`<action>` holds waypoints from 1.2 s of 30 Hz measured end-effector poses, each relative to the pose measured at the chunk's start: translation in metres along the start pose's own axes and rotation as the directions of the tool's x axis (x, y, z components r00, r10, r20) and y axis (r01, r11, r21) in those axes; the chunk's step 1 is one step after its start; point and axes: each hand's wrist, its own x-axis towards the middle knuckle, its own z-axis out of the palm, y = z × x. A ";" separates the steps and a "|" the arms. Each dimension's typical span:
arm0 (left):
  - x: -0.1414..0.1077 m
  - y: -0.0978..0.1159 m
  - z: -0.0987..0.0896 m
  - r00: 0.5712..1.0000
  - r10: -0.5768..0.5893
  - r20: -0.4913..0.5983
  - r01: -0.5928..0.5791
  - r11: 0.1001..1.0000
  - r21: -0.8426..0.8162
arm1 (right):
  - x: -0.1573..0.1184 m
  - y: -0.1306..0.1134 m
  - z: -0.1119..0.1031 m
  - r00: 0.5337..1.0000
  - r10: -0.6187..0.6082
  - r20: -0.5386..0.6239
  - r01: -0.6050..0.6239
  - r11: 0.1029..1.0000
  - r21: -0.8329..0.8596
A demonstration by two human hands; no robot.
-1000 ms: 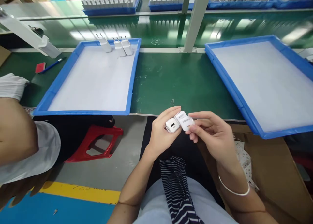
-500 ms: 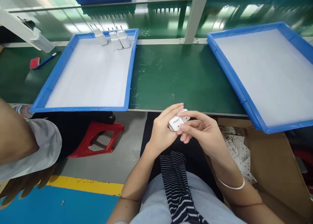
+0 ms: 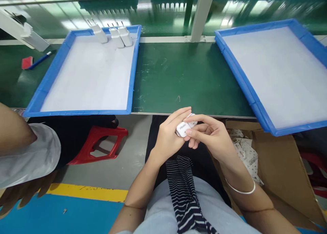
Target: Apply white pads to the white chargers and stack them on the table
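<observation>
From where I'm standing, the small white block (image 3: 182, 129) is right between the person's hands, above the lap (image 3: 201, 164) and near the front edge of the desk (image 3: 163, 74). The left hand (image 3: 167, 137) is curled around it, gripping from the side. The right hand (image 3: 216, 135) is closed in a light pinch, thumb and forefinger at the block's other side. A second white piece (image 3: 193, 122) sits just beside it, tucked among the fingers; I can't tell which hand carries its weight.

The block looks like hard plastic, light and stiff, so squeezing shouldn't bend it. Its smooth face could slide under a fingertip and would scuff easily, I'd guess. I'd hold it by the flat side walls, keeping fingers off the grey lettering.

The white plugs (image 3: 117, 40) at the far end of the left tray (image 3: 134, 70) stand prongs up, leaning a little. Their chunky bodies offer the better hold; the thin metal prongs look the easiest part to bend.
</observation>
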 end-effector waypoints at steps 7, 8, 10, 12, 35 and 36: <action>-0.001 0.001 0.001 1.000 0.008 0.007 -0.008 1.000 0.016 | 0.001 -0.002 0.001 1.000 0.022 0.004 -0.022 1.000 -0.017; -0.001 0.002 0.000 1.000 0.002 0.012 -0.002 1.000 0.012 | 0.002 -0.002 0.001 1.000 0.029 0.006 -0.028 0.999 -0.015; 0.000 0.003 0.000 1.000 -0.010 0.023 0.010 1.000 0.005 | 0.002 -0.003 0.000 0.999 0.045 0.005 -0.045 0.999 -0.005; 0.000 0.004 -0.001 0.999 -0.009 0.032 0.009 1.000 0.007 | 0.002 -0.004 -0.002 0.998 0.065 0.001 -0.065 0.998 0.005; -0.004 0.001 0.001 0.998 0.056 0.013 -0.056 0.995 0.081 | 0.006 -0.003 0.001 0.989 0.147 -0.018 -0.148 0.989 -0.031; -0.004 0.001 0.001 0.999 0.052 0.011 -0.053 0.996 0.072 | 0.006 -0.002 0.002 0.990 0.138 -0.024 -0.139 0.990 -0.037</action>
